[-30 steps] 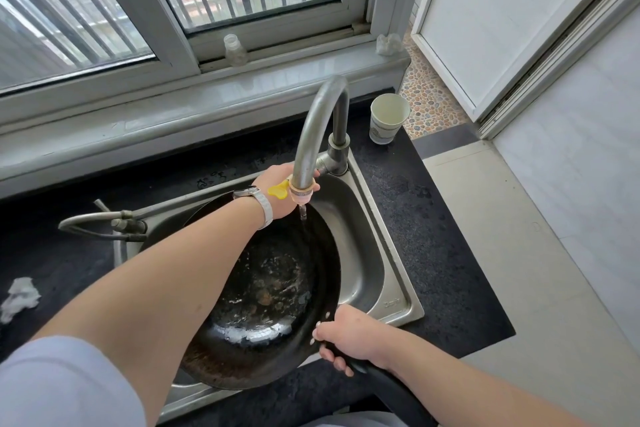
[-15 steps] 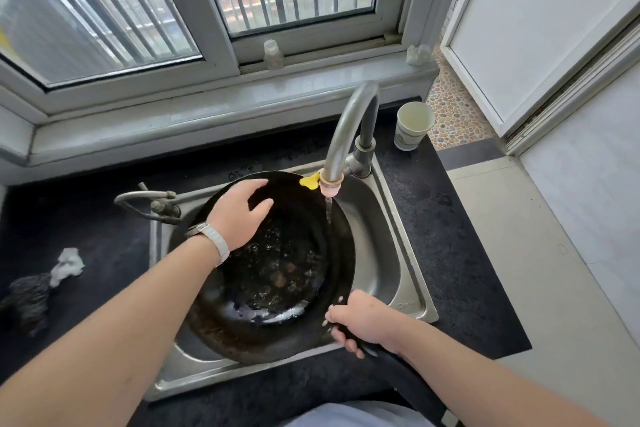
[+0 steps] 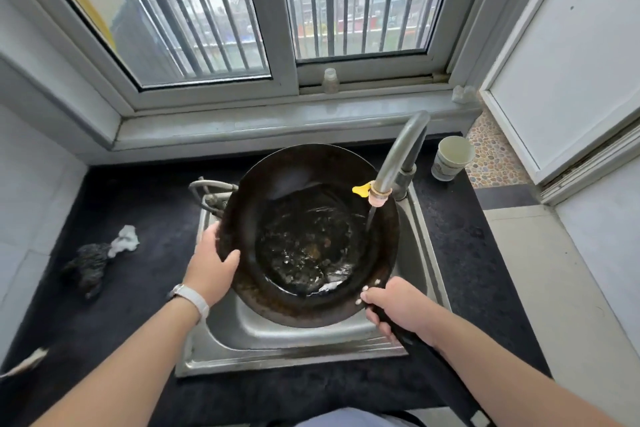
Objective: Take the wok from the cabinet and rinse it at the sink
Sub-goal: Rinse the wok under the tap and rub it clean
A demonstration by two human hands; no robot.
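While the right hand [image 3: 398, 308] grips the handle and the left hand [image 3: 211, 267] clasps the rim, tilt the wok [image 3: 308, 236] slowly under the tap [image 3: 398, 156], swirling water inside.

My one view sits head-high, looking steeply down and forward over the sink [image 3: 304, 350], close in; its wide edges probably bend straight lines.

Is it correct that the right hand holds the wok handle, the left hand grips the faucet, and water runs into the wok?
Not quite. In the head view the left hand grips the rim of the wok, not the faucet. The right hand does hold the handle, and water runs into the wok.
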